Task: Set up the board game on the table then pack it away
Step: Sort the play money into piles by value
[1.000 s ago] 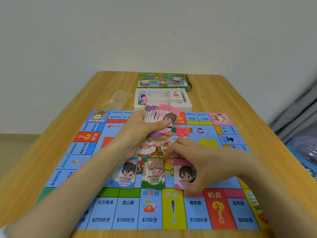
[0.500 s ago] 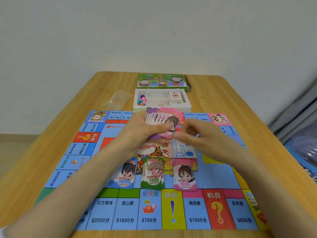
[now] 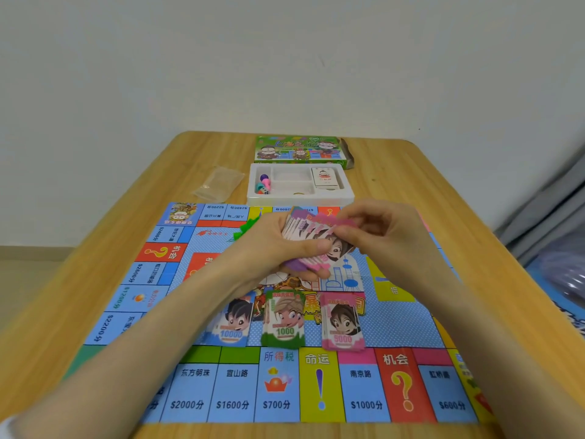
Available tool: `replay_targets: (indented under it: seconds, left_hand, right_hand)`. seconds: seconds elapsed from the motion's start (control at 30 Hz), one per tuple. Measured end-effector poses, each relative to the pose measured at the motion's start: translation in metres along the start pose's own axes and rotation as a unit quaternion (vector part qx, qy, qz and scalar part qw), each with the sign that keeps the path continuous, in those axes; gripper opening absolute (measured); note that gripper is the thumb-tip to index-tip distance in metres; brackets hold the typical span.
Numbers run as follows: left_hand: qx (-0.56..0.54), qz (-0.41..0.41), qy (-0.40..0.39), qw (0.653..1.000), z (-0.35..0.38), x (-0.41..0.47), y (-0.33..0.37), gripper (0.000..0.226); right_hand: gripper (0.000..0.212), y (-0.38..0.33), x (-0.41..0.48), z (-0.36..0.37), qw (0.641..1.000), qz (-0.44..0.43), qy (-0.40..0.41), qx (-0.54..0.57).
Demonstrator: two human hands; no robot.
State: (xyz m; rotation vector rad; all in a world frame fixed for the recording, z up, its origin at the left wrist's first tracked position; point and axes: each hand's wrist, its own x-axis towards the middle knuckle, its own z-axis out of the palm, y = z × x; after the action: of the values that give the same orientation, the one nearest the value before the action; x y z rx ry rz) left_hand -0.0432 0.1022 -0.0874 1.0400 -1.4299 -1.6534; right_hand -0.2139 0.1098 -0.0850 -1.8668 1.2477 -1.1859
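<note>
The table [image 3: 395, 172] carries the board [image 3: 177, 312], laid flat and square to me so its spaces read from my side. At 12 o'clock beyond it sit the box [image 3: 297, 148] and, nearer, the tray [image 3: 348, 193], close enough to reach because cards [image 3: 326, 178] and pawns [image 3: 263, 183] lie inside. My left hand [image 3: 272, 245] hovers over the board's middle, thumb and fingers clamped on a fan [image 3: 311, 236] of notes, spread so each colour shows. My right hand [image 3: 389, 236], at 3 o'clock of the fan, pinches the top pink note [image 3: 343, 222] between thumb and fingertips to peel it free. At 6 o'clock of my hands lie the sorted blue pile [image 3: 232, 324], green pile [image 3: 285, 321] and pink pile [image 3: 343, 324]. I judge this note belongs on the pink pile.
</note>
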Motion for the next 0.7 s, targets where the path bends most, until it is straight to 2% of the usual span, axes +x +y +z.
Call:
replay_targets:
  seconds: [0.1, 0.27, 0.4, 0.57, 0.63, 0.7]
  left_hand:
    - [-0.011, 0.004, -0.001, 1.0, 0.0, 0.0, 0.0, 0.017]
    - [-0.013, 0.004, -0.002, 1.0, 0.0, 0.001, -0.001, 0.016]
    - [-0.018, 0.008, 0.001, 1.0, -0.001, 0.001, -0.001, 0.017]
    - [-0.048, 0.014, 0.051, 0.997, -0.004, 0.002, -0.003, 0.006]
    - [-0.048, 0.023, 0.077, 0.996, -0.007, 0.004, -0.005, 0.007]
    - [-0.041, 0.03, 0.094, 0.994, -0.009, 0.006, -0.005, 0.01]
  right_hand:
    - [0.029, 0.002, 0.0, 0.0, 1.0, -0.013, -0.002, -0.014]
    - [0.019, 0.0, 0.0, 0.0, 1.0, -0.012, 0.005, 0.01]
    - [0.021, 0.0, 0.0, -0.001, 0.998, -0.017, 0.061, 0.014]
    - [0.016, 0.0, 0.003, -0.007, 0.995, 0.016, 0.098, 0.014]
    - [0.014, -0.004, 0.003, -0.01, 0.997, 0.039, 0.061, 0.025]
    - [0.013, -0.008, 0.001, -0.014, 0.996, 0.072, -0.046, 0.015]
